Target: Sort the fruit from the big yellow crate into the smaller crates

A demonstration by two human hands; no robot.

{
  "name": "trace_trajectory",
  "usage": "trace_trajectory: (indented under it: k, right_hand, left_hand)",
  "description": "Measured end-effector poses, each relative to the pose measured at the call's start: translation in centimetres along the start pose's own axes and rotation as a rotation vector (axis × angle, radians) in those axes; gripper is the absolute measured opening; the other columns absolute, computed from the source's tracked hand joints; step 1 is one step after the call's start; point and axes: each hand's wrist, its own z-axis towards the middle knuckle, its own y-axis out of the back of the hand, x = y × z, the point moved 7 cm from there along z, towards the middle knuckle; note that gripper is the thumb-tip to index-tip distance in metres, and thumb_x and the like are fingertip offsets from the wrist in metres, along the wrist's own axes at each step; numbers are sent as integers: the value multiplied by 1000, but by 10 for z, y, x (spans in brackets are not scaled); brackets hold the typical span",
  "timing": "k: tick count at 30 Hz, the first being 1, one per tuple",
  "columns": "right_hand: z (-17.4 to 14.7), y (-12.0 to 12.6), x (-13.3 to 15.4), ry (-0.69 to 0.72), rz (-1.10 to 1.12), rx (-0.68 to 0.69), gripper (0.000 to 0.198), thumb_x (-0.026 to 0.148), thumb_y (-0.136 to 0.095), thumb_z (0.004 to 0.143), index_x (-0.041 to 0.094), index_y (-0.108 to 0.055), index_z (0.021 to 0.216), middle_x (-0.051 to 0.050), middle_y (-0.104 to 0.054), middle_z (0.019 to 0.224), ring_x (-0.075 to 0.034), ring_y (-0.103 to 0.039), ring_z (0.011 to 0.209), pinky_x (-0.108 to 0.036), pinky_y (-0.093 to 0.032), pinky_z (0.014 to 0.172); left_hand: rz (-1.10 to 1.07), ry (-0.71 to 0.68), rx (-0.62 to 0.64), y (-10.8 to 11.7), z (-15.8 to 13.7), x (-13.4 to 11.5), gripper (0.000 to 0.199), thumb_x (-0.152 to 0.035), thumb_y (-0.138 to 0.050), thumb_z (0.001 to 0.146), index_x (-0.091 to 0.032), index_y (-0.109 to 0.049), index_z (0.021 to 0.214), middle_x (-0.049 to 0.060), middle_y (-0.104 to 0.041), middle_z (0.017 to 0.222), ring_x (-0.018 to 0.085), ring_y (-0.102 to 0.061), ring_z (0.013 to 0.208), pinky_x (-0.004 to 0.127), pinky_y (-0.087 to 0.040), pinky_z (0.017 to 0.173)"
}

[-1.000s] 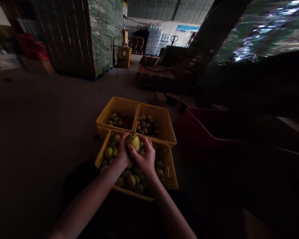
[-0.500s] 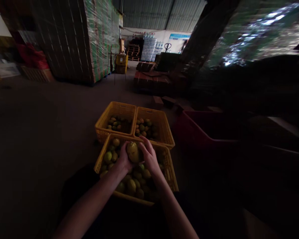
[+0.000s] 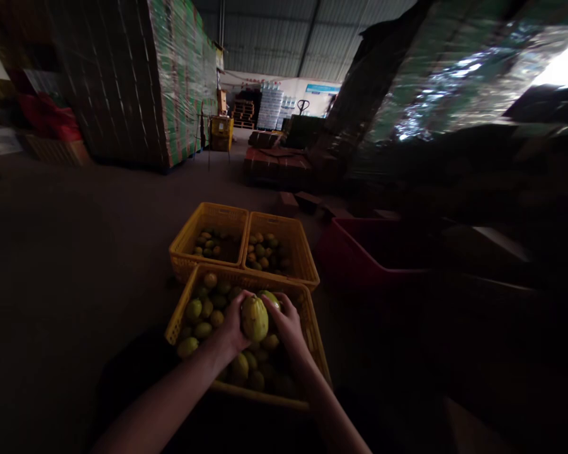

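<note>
My left hand (image 3: pixel 236 320) is closed round a yellow-green oval fruit (image 3: pixel 255 320) with shallow ridges at its top; the exact kind is hard to tell in the dim light. Just to the right, my right hand (image 3: pixel 286 321) has its fingers round a second, greener fruit (image 3: pixel 271 299), partly hidden behind the fingers and the first fruit. Both hands are above the near yellow crate (image 3: pixel 176 318), where many similar green and yellowish fruits (image 3: pixel 202 330) lie loose. My forearms cover part of that crate.
Two more yellow crates (image 3: pixel 184 252) (image 3: pixel 307 268) with fewer fruits stand against the near crate's far side. A dark pink bin (image 3: pixel 348 252) is at the right. Film-wrapped stacks (image 3: pixel 184 82) rise at the left and right. Flat cartons (image 3: pixel 279 165) lie farther back.
My right hand now grips a second fruit, where only one showed between my hands before. Both hands are slightly lower, and the view has tilted up and shifted right.
</note>
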Motion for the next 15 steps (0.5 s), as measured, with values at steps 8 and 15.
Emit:
trace_trajectory:
  k: [8, 15]
  right_hand:
    - [-14, 36, -2, 16, 144, -81, 40, 57, -62, 79, 22, -66, 97, -5, -72, 94, -25, -67, 90, -36, -56, 76]
    - [-18, 53, -18, 199, 131, 0, 52, 33, -83, 56, 28, -67, 106, -7, -62, 125, -32, -57, 117, -50, -48, 98]
  left_hand:
    - [-6, 152, -137, -1, -17, 9, 31, -36, -43, 89, -16, -61, 74, 5, -64, 58, 23, -69, 66, 38, -57, 70]
    - [12, 70, -195, 6, -8, -5, 31, -39, -40, 90, -15, -60, 87, 5, -65, 66, 22, -67, 65, 40, -58, 65]
